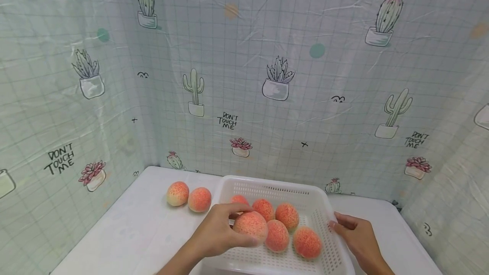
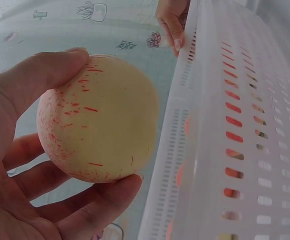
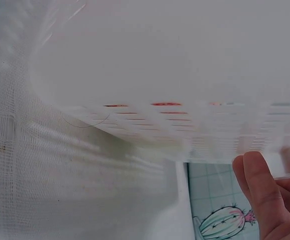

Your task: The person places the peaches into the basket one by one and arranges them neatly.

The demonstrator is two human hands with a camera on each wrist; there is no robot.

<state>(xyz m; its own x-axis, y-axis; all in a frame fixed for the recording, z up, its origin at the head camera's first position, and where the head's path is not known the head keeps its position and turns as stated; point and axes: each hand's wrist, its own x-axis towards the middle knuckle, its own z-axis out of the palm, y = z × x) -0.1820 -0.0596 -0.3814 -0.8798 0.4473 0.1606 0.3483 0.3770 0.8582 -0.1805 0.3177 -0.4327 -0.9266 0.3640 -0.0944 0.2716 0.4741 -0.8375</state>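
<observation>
My left hand (image 1: 218, 231) holds a peach (image 1: 250, 226) above the left side of a white plastic basket (image 1: 263, 180). In the left wrist view, thumb and fingers curl round this peach (image 2: 105, 120), its pale yellow side with red flecks facing the camera, beside the basket's slotted wall (image 2: 212, 125). Several red-orange peaches (image 1: 307, 242) lie in the basket, one partly hidden behind the left hand. At the basket's right rim, my right hand (image 1: 359, 234) grips the edge, thumb at the inner side. Its fingers (image 3: 259, 185) show against the outer wall in the right wrist view.
Two more peaches (image 1: 178, 193) sit side by side on the white table (image 1: 126, 224), left of the basket. A cloth with cactus prints (image 1: 248, 75) hangs behind the table and along both sides.
</observation>
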